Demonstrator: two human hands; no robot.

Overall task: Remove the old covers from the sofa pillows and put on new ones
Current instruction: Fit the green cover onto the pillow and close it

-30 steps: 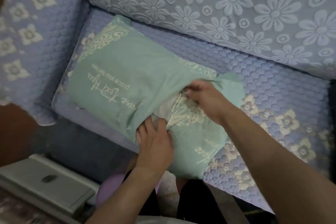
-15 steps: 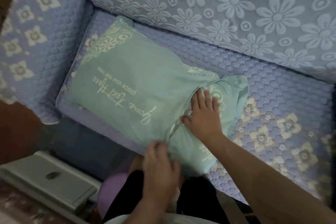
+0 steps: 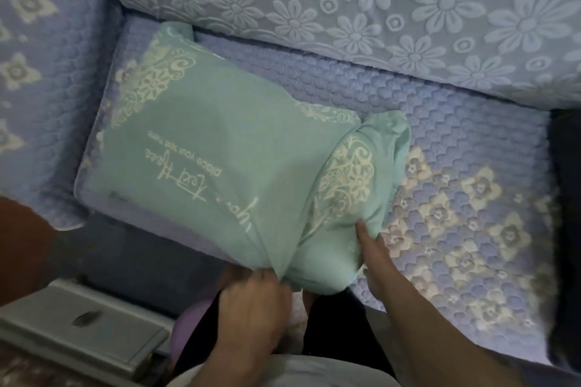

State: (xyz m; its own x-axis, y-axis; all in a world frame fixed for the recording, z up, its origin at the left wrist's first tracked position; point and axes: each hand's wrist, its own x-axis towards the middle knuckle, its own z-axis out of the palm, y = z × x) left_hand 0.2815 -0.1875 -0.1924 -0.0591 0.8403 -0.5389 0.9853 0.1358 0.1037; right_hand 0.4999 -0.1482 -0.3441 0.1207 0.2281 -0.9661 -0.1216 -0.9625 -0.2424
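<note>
left hand (image 3: 251,302) gripping pillow cover (image 3: 220,160) hem, right hand (image 3: 372,248) seemingly beneath

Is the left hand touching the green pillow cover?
Touching. The head view shows the left hand pinching the green pillow cover at its near edge.

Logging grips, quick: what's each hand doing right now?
Left hand: grips the green pillow cover at its near edge.
Right hand: open, fingers straight, pressing the cover's side.
</note>
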